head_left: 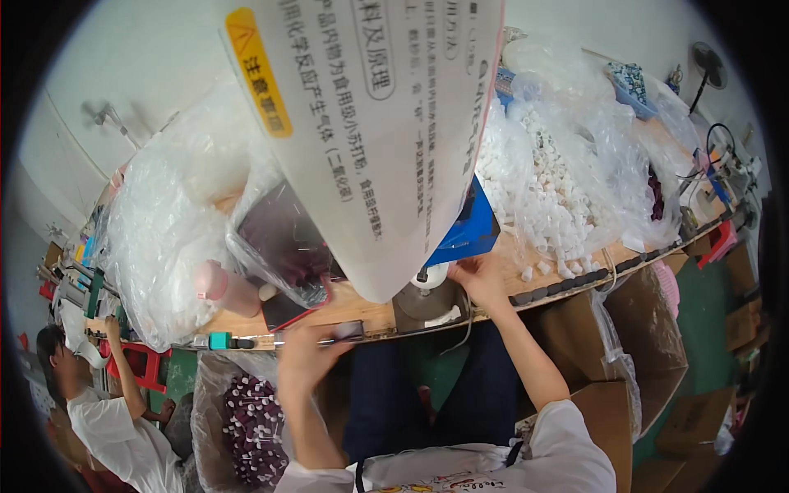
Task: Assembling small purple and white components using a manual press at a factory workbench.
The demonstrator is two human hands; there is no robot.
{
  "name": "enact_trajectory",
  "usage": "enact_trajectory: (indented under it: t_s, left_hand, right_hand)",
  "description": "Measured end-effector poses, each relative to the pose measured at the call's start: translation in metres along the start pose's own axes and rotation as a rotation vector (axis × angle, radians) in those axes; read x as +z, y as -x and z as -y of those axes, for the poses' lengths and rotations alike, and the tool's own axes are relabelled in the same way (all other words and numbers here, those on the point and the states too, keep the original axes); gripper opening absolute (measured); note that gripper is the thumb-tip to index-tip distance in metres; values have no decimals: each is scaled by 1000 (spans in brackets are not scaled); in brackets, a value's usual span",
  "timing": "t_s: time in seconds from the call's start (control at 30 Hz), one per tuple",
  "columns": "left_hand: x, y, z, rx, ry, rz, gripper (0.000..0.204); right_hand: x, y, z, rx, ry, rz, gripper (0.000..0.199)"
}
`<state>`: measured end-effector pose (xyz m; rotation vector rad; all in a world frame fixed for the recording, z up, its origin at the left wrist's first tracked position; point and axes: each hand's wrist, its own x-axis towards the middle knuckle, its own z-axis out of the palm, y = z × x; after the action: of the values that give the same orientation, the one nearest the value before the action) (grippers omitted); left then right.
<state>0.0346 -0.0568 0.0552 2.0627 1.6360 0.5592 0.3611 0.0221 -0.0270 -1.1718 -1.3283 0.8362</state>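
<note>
Big printed sheet (362,148) hides middle of tabletop (362,312) from me. Right hand (481,283) up close against white part (431,277) below blue box-shaped thing (472,226); can't tell whether fingers clamp on it. Left hand (306,357) at near edge, fingers curled beside dark bar (348,330); grip can't be told either. Small white pieces (551,197) heaped on right; pink bottle (234,289) on left, beside clear plastic bag (164,238).
</note>
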Motion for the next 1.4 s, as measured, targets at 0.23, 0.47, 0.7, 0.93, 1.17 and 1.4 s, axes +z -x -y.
enact_trajectory:
  t_s: [0.23, 0.47, 0.7, 0.93, 1.17, 1.4]
  left_hand:
    - [-13, 17, 46, -100, -84, -504, 26]
    - [53, -103, 60, 356, -334, -509, 16]
    - [58, -96, 16, 224, 367, -337, 26]
    - [96, -87, -51, 175, 315, -20, 26]
    - [126, -73, -66, 187, 427, -455, 33]
    - [128, -76, -75, 159, 421, -473, 34]
  right_hand:
    - [36, 15, 43, -100, 333, 254, 27]
    - [50, 23, 27, -465, 376, 68, 24]
    - [-81, 19, 16, 25, 697, -242, 12]
    - [-125, 25, -17, -165, 915, 63, 12]
    - [-92, 28, -5, 29, 251, 25, 13]
    - [-77, 20, 2, 299, -161, 129, 4]
